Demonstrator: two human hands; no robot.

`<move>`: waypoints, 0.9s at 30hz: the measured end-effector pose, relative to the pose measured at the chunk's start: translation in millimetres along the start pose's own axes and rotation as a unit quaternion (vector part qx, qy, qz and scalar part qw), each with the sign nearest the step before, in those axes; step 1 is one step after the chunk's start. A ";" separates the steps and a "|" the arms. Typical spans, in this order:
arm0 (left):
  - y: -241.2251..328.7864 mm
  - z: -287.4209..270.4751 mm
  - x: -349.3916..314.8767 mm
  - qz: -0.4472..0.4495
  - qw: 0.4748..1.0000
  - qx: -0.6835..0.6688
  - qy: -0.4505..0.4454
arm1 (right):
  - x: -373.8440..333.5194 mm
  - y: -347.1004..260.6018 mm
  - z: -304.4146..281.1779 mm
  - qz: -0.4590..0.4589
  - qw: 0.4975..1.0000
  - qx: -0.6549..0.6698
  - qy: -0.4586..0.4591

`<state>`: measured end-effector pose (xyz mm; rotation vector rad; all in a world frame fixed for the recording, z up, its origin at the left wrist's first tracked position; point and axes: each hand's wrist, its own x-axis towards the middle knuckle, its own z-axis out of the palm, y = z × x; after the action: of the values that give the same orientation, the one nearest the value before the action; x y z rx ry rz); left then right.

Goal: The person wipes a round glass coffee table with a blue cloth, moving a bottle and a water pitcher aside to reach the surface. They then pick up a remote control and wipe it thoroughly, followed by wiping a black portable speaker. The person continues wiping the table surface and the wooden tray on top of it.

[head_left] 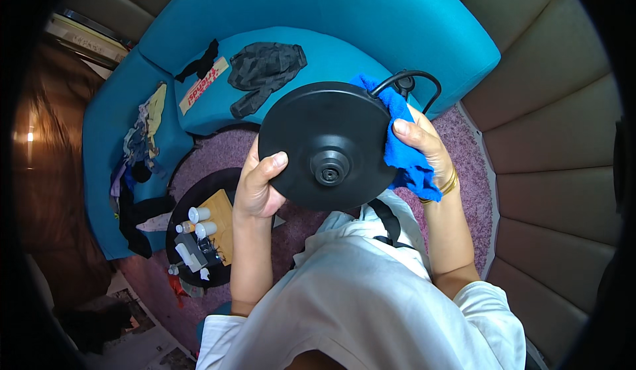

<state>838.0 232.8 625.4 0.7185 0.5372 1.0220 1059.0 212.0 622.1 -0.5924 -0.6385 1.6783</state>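
Observation:
A round black electric kettle base (291, 138) is held up in front of me, its raised central connector facing me. My left hand (260, 183) grips its left edge, thumb on the face and fingers hidden behind. At the right edge my right hand (422, 139) pinches a blue cloth (405, 155) against the base, thumb in front. The cloth bunches around that rim and hangs below the hand. A black power cord (427, 75) loops out above the cloth, with its plug (404, 86) beside my right fingers.
A curved teal sofa (305, 2) stands ahead, bearing a dark patterned garment (265, 68), a flat printed strip (204, 85) and a pile of clothes (142, 138). A round black table (175, 221) at lower left carries white cups (206, 229) and a wooden board (222, 221). Pink carpet (225, 148) lies below.

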 end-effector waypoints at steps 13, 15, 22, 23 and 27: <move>-1.1 -16.5 -10.3 0.038 0.994 0.107 0.005 | -5.4 7.0 -9.4 0.053 0.999 -0.009 0.001; 1.6 -17.7 -10.2 0.030 0.991 0.133 0.002 | -5.1 7.1 -13.6 0.060 0.998 -0.021 -0.004; 22.1 -18.0 -22.0 0.036 0.967 0.252 -0.021 | -4.0 17.9 -19.6 0.022 0.989 -0.147 0.003; 23.9 -13.0 -24.0 0.046 0.956 0.289 0.008 | -3.7 20.2 -21.7 0.020 0.984 -0.175 -0.009; 18.3 -0.4 -20.6 0.091 0.905 0.415 0.013 | -1.1 36.5 -8.2 -0.029 0.992 0.035 0.115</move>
<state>818.5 220.4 640.4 1.5336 0.9620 0.9585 1039.2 205.6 591.0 -0.6979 -0.4242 1.5430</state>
